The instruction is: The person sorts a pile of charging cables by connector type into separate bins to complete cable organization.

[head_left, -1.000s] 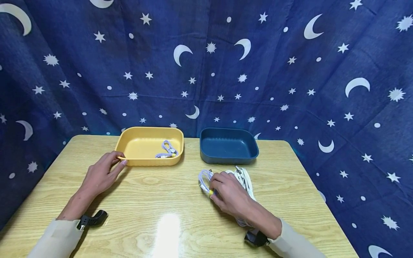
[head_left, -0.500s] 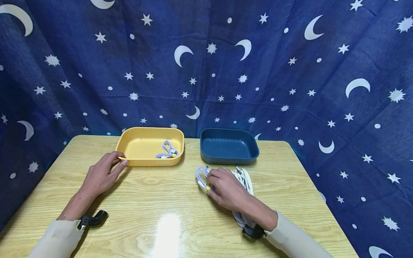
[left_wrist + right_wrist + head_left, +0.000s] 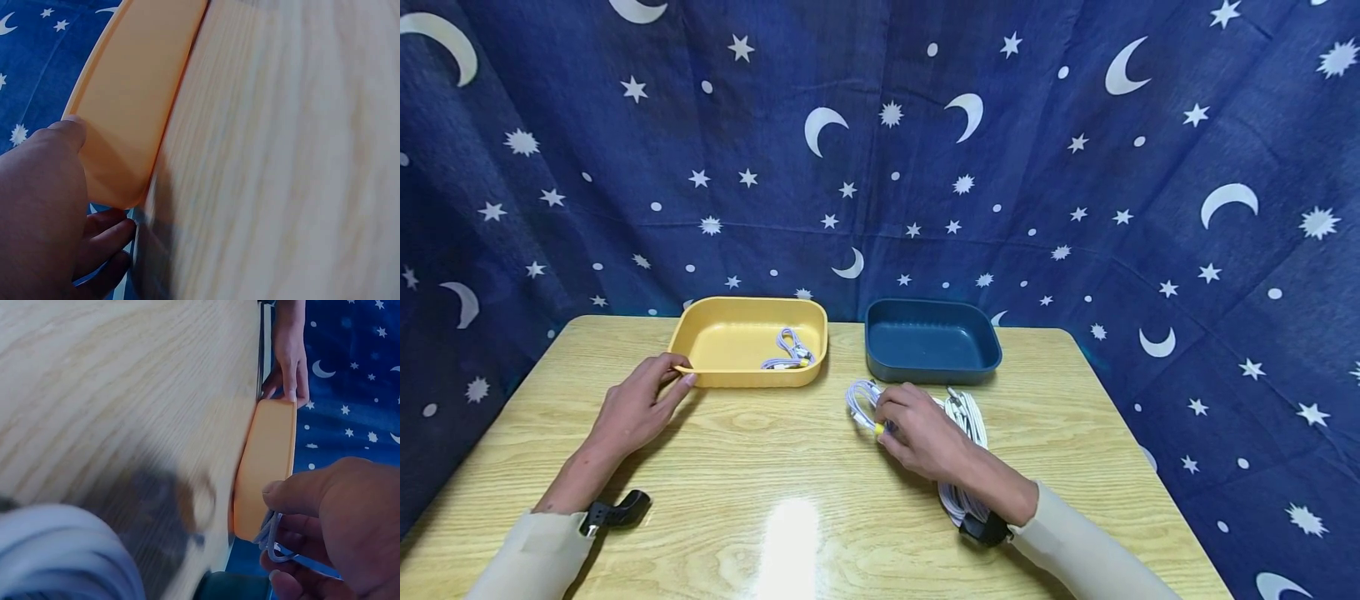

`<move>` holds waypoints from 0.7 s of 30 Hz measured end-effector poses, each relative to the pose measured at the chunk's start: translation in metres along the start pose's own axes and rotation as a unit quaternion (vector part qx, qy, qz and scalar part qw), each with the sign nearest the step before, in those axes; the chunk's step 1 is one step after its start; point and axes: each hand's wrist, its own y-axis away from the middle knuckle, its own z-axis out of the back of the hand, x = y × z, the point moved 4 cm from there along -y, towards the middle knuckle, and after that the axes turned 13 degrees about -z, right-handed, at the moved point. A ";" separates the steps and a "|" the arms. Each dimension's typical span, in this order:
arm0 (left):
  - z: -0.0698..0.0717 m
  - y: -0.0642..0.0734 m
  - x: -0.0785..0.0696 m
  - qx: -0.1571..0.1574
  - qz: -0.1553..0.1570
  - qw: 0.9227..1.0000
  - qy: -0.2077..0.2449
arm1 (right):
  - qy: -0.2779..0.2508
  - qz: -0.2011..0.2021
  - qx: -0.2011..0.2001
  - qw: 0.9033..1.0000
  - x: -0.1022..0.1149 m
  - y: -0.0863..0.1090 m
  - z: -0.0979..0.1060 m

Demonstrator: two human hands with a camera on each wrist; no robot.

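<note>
My left hand (image 3: pixel 638 408) pinches the front left corner of a yellow bin (image 3: pixel 752 378), its thumb on the outer wall in the left wrist view. Inside that bin, at the right end, lies a coiled lavender cable (image 3: pixel 780 362) with a yellow tie. Between thumb and fingers my right hand (image 3: pixel 928 437) holds another coiled lavender cable (image 3: pixel 854 402), also with a yellow tie. The right wrist view shows this cable (image 3: pixel 272 540) looped at the fingertips, over the table. Part of the coil is hidden behind the fingers.
Behind the right hand stands a dark blue bin (image 3: pixel 932 372). Bundled white cables (image 3: pixel 972 421) lie on the table beside and under the right forearm, partly covered by it. A blue curtain (image 3: pixel 880 250) with moons and stars hangs along the table's back edge.
My right hand has moved left and slightly away from me with the lavender cable, off the white bundles. The left hand stays at the bin's corner.
</note>
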 end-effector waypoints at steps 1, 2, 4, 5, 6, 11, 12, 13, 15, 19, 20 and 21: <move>0.000 0.000 0.000 0.000 0.001 1.000 0.000 | -0.002 0.000 0.000 1.000 -0.001 -0.001 0.000; 0.000 0.000 0.000 0.000 0.001 1.000 0.000 | -0.004 -0.001 0.000 1.000 -0.001 -0.002 0.000; 0.000 0.000 0.000 0.000 0.000 1.000 0.001 | -0.005 -0.003 0.002 1.000 -0.001 -0.003 0.000; 0.000 0.000 0.000 0.000 -0.001 1.000 0.001 | -0.005 -0.003 0.003 1.000 -0.001 -0.004 0.000; 0.000 0.001 0.001 -0.001 -0.001 1.000 0.002 | -0.005 -0.003 0.004 1.000 -0.001 -0.005 0.000; 0.000 0.002 0.002 -0.001 -0.001 1.000 0.002 | -0.003 -0.007 0.007 1.000 0.001 -0.014 0.002; 0.000 0.002 0.002 -0.001 -0.001 1.000 0.002 | -0.004 -0.010 0.008 1.000 0.001 -0.015 0.002; 0.000 0.002 0.002 -0.002 -0.001 1.000 0.001 | -0.006 -0.012 0.008 1.000 0.001 -0.017 0.003; 0.000 0.002 0.003 -0.002 -0.002 1.000 0.001 | -0.008 -0.016 0.009 1.000 0.001 -0.020 0.003; -0.001 0.001 0.003 -0.002 -0.003 1.000 0.000 | -0.013 -0.021 0.007 1.000 -0.001 -0.025 0.002; -0.001 0.001 0.003 -0.002 -0.004 1.000 0.000 | -0.014 -0.023 0.006 1.000 -0.002 -0.026 0.002; -0.001 0.001 0.003 -0.002 -0.004 1.000 0.000 | -0.016 -0.025 0.006 1.000 -0.002 -0.027 0.001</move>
